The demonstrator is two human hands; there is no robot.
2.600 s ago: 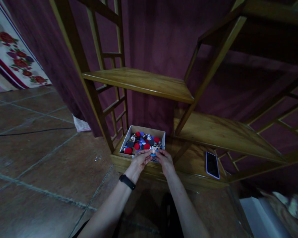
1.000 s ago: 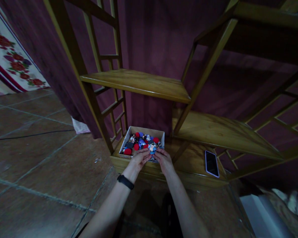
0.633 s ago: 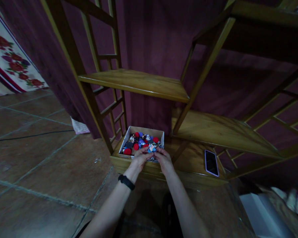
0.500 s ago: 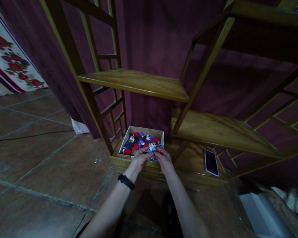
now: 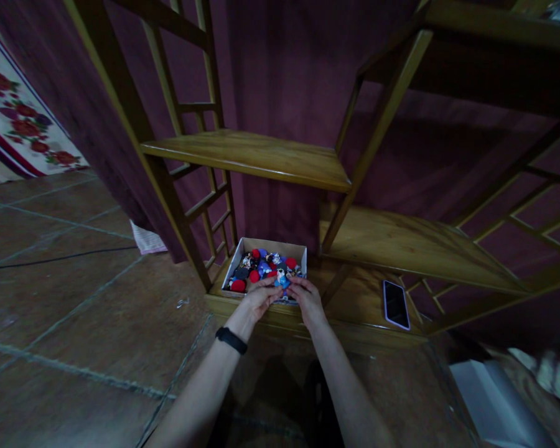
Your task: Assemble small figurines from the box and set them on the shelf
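Note:
A shallow cardboard box [image 5: 267,244] of several small red, blue and dark toy pieces sits on the lowest board of a wooden shelf unit [image 5: 261,155]. My left hand [image 5: 259,297], with a black band on its wrist, and my right hand [image 5: 305,300] meet over the box's near edge. Their fingertips pinch a small blue and white piece [image 5: 280,280] between them. The fingers of both hands are curled together. The near part of the box is hidden behind my hands.
A phone in a pale case [image 5: 396,304] lies face up on the same low board to the right. Slanted shelves stand above and to the right. Brown tiled floor [image 5: 74,298] with a black cable stretches left; a pale box [image 5: 490,404] sits at lower right.
Both hands stay joined at the box's near edge with the small piece. They have sunk slightly toward the box. The view has shifted a little to the right.

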